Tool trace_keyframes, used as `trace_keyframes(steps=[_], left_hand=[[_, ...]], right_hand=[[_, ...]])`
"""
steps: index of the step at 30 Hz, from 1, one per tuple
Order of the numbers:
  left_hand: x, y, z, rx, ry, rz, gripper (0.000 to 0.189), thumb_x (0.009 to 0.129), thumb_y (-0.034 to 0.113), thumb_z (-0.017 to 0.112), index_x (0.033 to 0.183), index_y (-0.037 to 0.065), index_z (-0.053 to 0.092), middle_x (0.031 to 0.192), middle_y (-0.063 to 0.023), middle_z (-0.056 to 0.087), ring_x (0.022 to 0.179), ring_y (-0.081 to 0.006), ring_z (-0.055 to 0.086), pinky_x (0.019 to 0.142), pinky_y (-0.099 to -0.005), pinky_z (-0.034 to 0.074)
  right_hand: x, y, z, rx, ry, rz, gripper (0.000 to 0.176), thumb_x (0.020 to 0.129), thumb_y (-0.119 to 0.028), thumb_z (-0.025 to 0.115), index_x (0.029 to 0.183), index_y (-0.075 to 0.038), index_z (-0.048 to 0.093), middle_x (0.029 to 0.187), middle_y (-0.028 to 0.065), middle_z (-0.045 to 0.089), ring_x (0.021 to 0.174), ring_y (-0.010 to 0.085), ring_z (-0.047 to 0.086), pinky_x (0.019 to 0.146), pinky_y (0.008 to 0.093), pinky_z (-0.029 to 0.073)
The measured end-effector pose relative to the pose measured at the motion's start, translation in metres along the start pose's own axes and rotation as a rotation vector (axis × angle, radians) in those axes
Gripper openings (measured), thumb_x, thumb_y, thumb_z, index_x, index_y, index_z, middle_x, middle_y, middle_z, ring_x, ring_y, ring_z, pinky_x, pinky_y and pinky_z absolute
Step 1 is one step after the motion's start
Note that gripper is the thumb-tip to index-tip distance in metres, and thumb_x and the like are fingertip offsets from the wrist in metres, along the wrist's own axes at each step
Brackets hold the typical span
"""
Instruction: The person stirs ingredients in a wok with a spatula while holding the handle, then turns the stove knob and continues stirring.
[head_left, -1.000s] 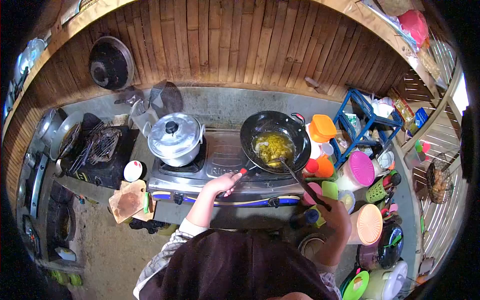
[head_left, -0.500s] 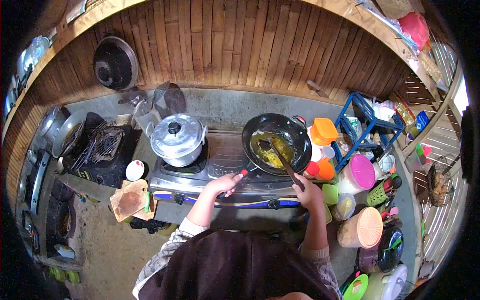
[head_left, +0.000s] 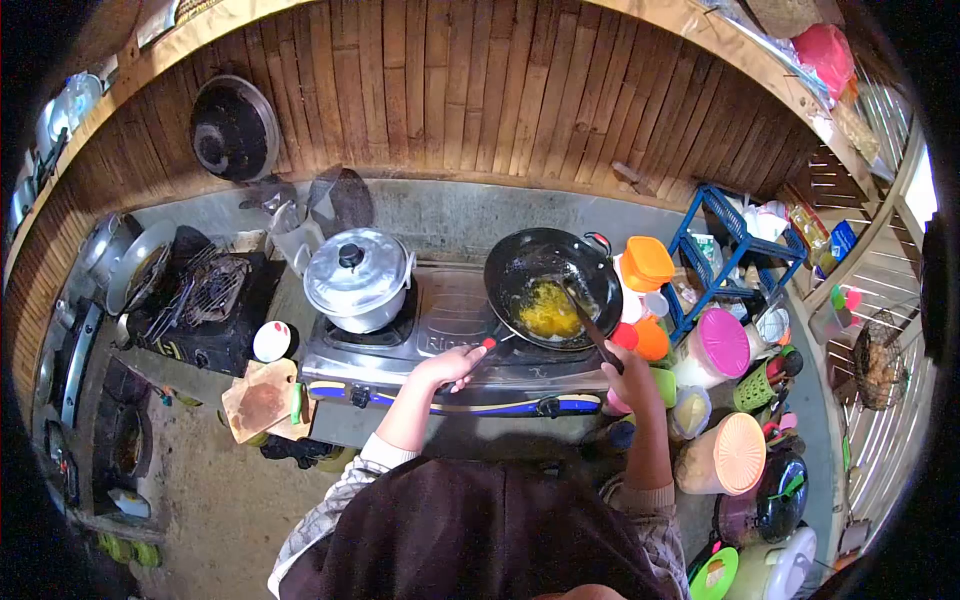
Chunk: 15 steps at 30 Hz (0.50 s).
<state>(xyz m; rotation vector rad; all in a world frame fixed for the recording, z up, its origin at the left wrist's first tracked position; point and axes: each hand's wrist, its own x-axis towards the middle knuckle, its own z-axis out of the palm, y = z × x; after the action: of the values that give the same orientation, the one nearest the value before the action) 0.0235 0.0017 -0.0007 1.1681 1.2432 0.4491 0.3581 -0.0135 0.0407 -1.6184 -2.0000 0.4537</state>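
My left hand is closed round the handle of a black wok, its red-tipped end showing by my thumb. The wok sits on the right side of a two-burner gas stove. Inside it lies yellow food in a loose heap toward the near side. My right hand grips a dark-handled spatula that slants down into the wok, its blade among the food. A lidded silver pot stands on the left burner.
Right of the wok are an orange tub, a pink-lidded container and a blue rack. Cutting boards lie at the stove's left front, beside a sooty grill. A black pan hangs on the bamboo wall.
My right hand has shifted a little right with the spatula. The yellow food has been gathered from a spread layer into a brighter heap. My left hand stays on the wok handle.
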Motion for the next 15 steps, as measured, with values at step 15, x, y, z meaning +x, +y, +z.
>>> trace_keyframes(steps=[15], left_hand=[[0.002,-0.004,0.004,-0.003,0.034,0.009,0.045,0.095,0.040,0.039,0.109,-0.002,0.040,0.053,-0.0004,0.042,0.038,-0.0091,0.040,0.033,-0.0253,0.034]], right_hand=[[-0.056,-0.039,-0.091,-0.113,-0.217,0.080,0.042,0.075,-0.017,0.066,0.116,-0.009,0.058,0.108,0.0183,0.060,0.097,0.0330,0.059,0.083,0.0356,0.046]])
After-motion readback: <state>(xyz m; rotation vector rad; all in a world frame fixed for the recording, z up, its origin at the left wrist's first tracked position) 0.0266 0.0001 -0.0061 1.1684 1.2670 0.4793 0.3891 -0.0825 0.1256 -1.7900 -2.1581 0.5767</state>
